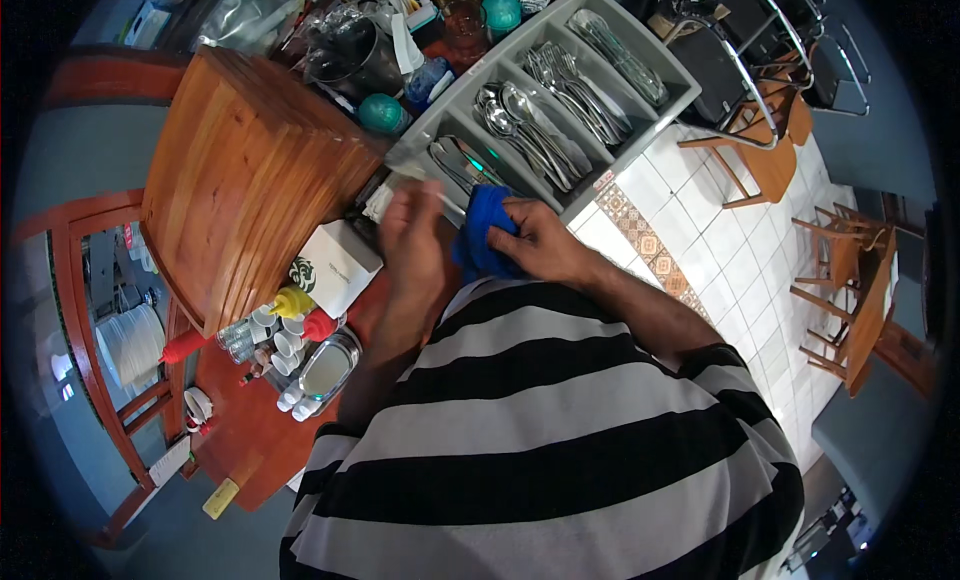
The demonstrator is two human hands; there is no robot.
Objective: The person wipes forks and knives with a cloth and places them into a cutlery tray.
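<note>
My right hand [544, 239] grips a bunched blue cloth [487, 231] close to my striped shirt. Just left of the cloth is my left hand [412, 235], blurred, with its fingers curled. A pale smear shows past its fingertips, and I cannot tell whether it holds something. Beyond both hands lies a grey cutlery tray [613, 169] with long compartments. The nearest one holds knives [465, 164]. Spoons [525, 130] fill the one beside it, then come forks [577, 85]. Cutlery in clear wrapping [619, 55] occupies the far compartment.
Stacked wooden boards [247, 175] stand on the left, beside a white box [337, 269]. Squeeze bottles [292, 302], cups and a metal tray [328, 366] sit on the red-brown counter [247, 430]. Behind are a dark bucket [352, 51] and teal-lidded containers [382, 113]. Chairs [720, 62] stand right.
</note>
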